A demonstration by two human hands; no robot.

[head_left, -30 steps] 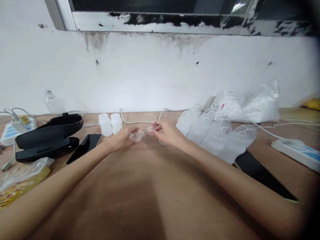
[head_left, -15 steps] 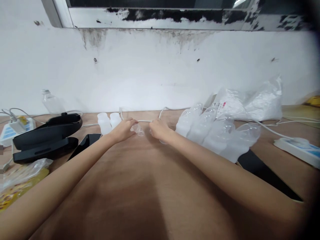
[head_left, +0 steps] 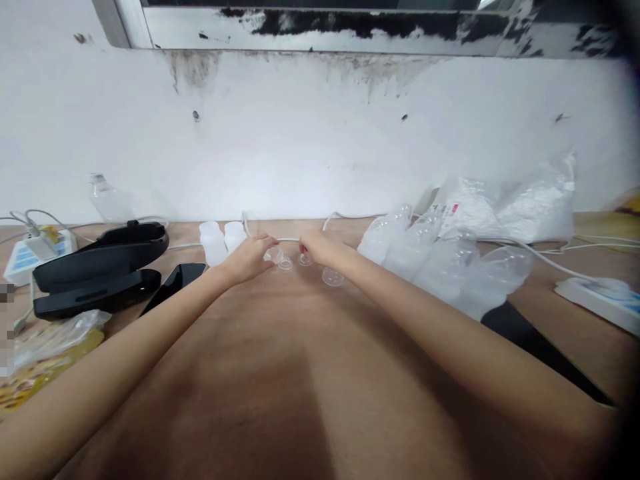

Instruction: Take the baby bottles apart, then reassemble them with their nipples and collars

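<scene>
My left hand (head_left: 249, 257) is curled around a small clear plastic cap (head_left: 280, 258) at the far middle of the brown table (head_left: 280, 373). My right hand (head_left: 323, 249) pinches another small clear piece (head_left: 305, 259) just to the right of it. The two pieces sit close together, a little apart. A third clear cap (head_left: 333, 277) lies on the table under my right wrist. Two small white bottles (head_left: 222, 241) stand just left of my left hand.
A clear bag of plastic bottles (head_left: 440, 263) lies at the right, with a white bag (head_left: 510, 203) behind it. A black case (head_left: 100, 267), a phone (head_left: 175, 279) and a power strip (head_left: 35, 252) are at the left. Another power strip (head_left: 597, 297) and a dark flat object (head_left: 540, 347) are at the right.
Both hands moved a little farther from me toward the wall. The clear pieces came closer together, and my right hand lifted off the third cap, which now shows.
</scene>
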